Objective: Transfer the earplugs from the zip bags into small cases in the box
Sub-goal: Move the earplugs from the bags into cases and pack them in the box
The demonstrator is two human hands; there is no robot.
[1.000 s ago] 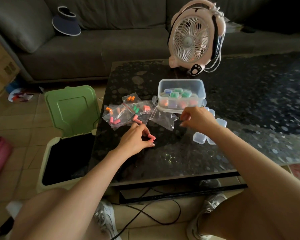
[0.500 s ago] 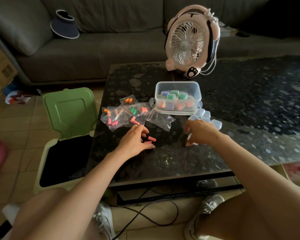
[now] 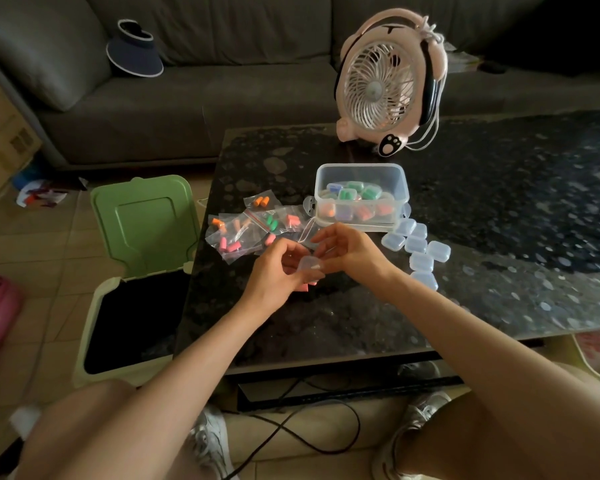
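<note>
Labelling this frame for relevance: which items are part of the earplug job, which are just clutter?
Job:
- zip bags of earplugs
- clear box of filled cases
- empty cases on the table
- one small case held between left hand and right hand

Clutter:
- fan
- green bin
- visor on sofa

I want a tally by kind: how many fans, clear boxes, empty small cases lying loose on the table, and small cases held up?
Fan: 1
Clear box: 1
Loose empty cases: 7
Held small case: 1
Total: 10
</note>
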